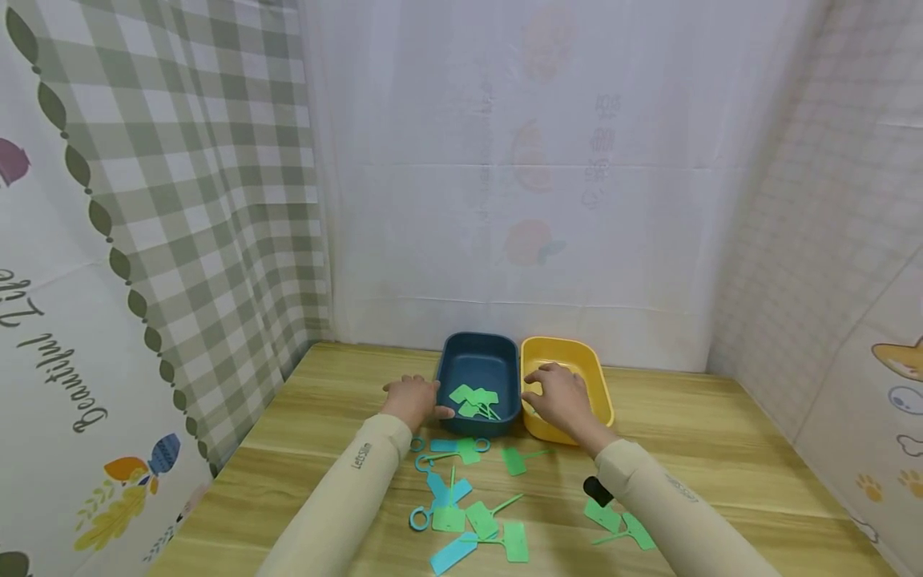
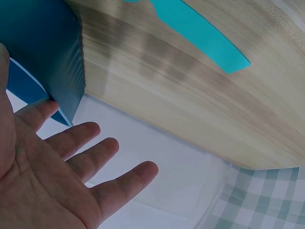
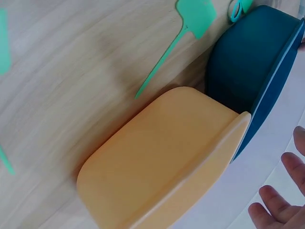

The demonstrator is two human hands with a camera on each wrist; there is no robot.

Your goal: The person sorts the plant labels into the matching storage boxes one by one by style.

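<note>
My left hand (image 1: pixel 413 403) is at the left side of a dark blue bin (image 1: pixel 479 343), its thumb over the rim. In the left wrist view its fingers are spread, with nothing in them. Several green tags (image 1: pixel 474 398) with thin tails lie inside this bin. Over the yellow bin (image 1: pixel 602 393) hovers my right hand (image 1: pixel 561 398), fingers loosely bent and holding nothing. It hides part of that bin's inside. In the right wrist view, the yellow bin (image 3: pixel 157 148) stands right beside the blue bin (image 3: pixel 252 57).
In front of the bins, loose green tags (image 1: pixel 515 542) and light blue tags (image 1: pixel 454 553) with ring ends lie mixed on the wooden table (image 1: pixel 346 385). More green tags (image 1: pixel 638 530) lie by the right forearm. A white curtain (image 1: pixel 433 240) hangs behind the table.
</note>
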